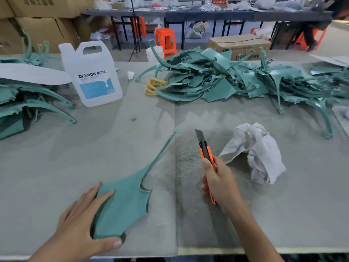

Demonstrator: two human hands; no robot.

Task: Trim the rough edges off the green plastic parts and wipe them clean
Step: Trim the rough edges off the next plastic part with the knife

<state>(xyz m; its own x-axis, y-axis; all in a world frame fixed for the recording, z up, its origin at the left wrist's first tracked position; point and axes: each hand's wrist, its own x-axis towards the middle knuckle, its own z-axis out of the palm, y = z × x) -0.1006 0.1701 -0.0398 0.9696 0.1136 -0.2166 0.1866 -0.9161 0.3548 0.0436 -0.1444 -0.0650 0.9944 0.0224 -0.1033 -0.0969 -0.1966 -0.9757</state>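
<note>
Now my right grip (219, 180) is closed round the orange handle of a utility knife (205, 150). All the fingers are wrapped tight and the thumb lies along the top. The dark blade is extended and points to the far side, held just above the table (75, 157) and clear of everything.

My left grip (81, 224) holds a green part (122, 201) at the near left. The fingers are spread over its left edge and the thumb is hooked under its near corner. The broad, flat end of the part sits in this grip. Its thin arm runs away to the far right, with its tip lying on the table just left of the blade.

A crumpled white rag (256, 154) rests on the table just to the right of the knife. The grey surface around the knife is dusted with fine shavings.

Farther out, a heap of green parts (217, 78) sprawls across the far right of the table, with a yellow coil (153, 86) tucked against its left side. A translucent jug (92, 72) with a blue and white label stands at the far left. Beside it, at the left edge, lies a stack of green parts (28, 103).

Beyond the table are cardboard boxes (239, 46) and an orange stool (166, 40).
</note>
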